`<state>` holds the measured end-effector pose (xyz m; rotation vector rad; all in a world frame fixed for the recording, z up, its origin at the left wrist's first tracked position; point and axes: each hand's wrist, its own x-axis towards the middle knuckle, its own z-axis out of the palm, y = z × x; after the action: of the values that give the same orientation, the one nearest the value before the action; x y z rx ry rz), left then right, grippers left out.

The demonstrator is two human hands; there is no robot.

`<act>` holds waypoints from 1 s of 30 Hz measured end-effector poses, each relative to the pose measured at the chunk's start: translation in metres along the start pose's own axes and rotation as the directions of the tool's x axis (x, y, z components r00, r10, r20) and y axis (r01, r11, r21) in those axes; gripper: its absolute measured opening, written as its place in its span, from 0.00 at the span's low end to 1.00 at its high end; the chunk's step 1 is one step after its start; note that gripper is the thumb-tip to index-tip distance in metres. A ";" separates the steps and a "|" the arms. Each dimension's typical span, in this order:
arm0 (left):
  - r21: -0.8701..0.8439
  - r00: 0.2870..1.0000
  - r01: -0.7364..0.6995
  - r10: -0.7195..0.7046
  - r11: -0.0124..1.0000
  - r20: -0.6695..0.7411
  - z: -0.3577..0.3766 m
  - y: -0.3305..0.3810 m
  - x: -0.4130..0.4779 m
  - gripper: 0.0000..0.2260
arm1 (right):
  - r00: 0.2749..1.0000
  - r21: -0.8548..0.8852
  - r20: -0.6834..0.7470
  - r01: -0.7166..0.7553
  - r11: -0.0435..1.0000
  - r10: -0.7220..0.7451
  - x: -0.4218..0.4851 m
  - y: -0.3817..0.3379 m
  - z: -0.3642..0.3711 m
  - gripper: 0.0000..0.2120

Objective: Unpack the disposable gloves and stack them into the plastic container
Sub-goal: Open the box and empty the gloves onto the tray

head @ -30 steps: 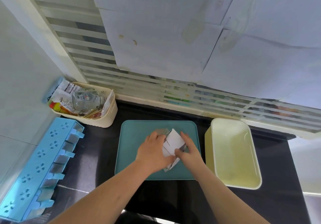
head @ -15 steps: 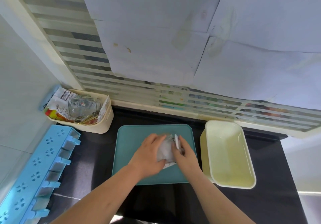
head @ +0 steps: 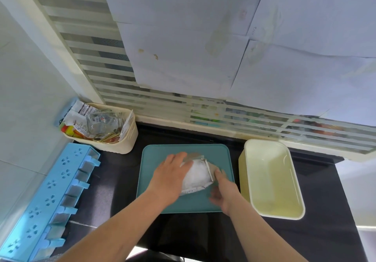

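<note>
A teal tray lay flat on the dark counter, with the work centred on it. On the tray sat the glove pack, a whitish bundle of gloves showing through torn paper wrapping, with a printed edge at its near side. The left hand lay palm down on the left part of the pack, fingers extended and held close together, pressing on the wrapping. The right hand was just right of the pack, over the tray; it was blurred, one finger reached toward the right edge of the wrapping, and whether it pinched the paper could not be told.

The plastic container, pale yellow and rectangular, stood just right of the tray with nothing inside it. At the far left stood a cream basket holding packets and a clear jar. A light blue rack lay along the left side of the counter. Paper sheets covered the window behind
</note>
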<state>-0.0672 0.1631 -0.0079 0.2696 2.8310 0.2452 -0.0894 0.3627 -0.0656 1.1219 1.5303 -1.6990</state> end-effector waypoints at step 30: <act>-0.661 0.960 0.272 -0.245 0.699 0.135 0.008 -0.035 0.029 0.26 | 0.896 0.191 0.409 0.102 0.976 -0.174 -0.012 0.006 0.036 0.31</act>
<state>-0.0975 0.1362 -0.0300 -0.2847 2.4778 1.1531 -0.0855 0.3249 -0.0590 0.6641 1.2331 -2.0373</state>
